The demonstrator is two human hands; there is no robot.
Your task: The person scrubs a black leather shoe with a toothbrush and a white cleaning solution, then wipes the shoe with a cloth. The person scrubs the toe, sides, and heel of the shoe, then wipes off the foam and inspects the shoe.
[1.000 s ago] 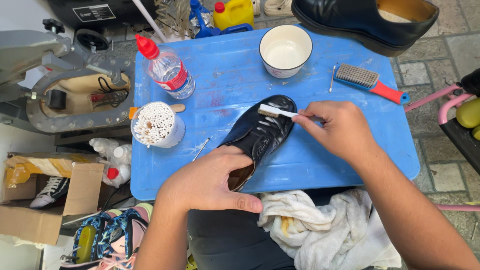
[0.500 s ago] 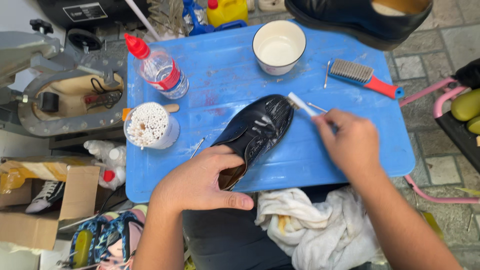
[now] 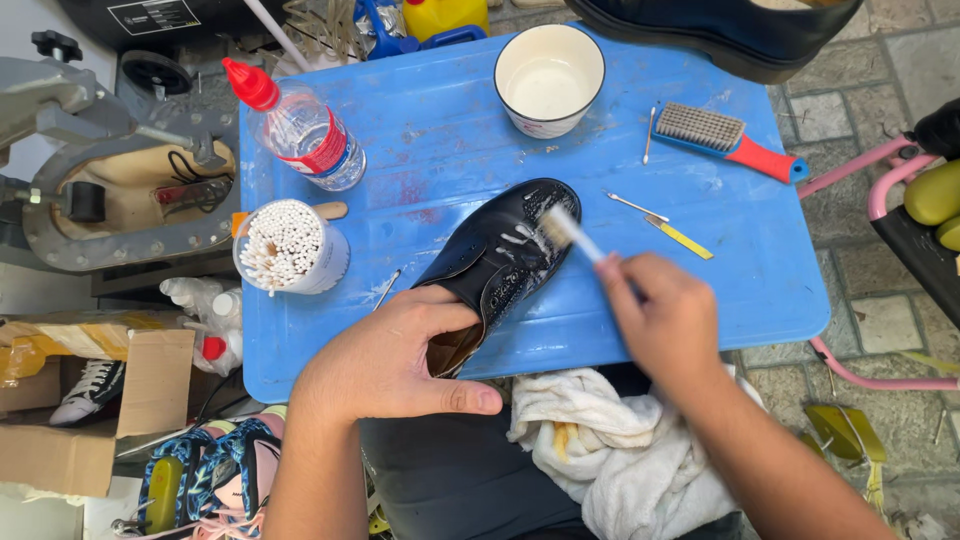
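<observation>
A black leather shoe [image 3: 505, 252] lies on a blue plastic table [image 3: 420, 150], toe pointing away from me, with white foam on its upper. My left hand [image 3: 385, 360] grips the shoe's heel opening, thumb along the near side. My right hand [image 3: 665, 320] holds a small white brush [image 3: 565, 232] whose bristles touch the foamy toe area. The right hand is motion-blurred.
On the table stand a white bowl [image 3: 549, 78], a red-capped clear bottle [image 3: 300, 130], a cup of cotton swabs [image 3: 290, 245] and a red-handled scrub brush [image 3: 725, 140]. A second black shoe [image 3: 720, 30] lies at the far edge. A white cloth [image 3: 600, 450] rests on my lap.
My right hand swung the brush from the shoe's upper out to the right, then back onto the toe, where foam now shows. The left hand kept its hold on the heel.
</observation>
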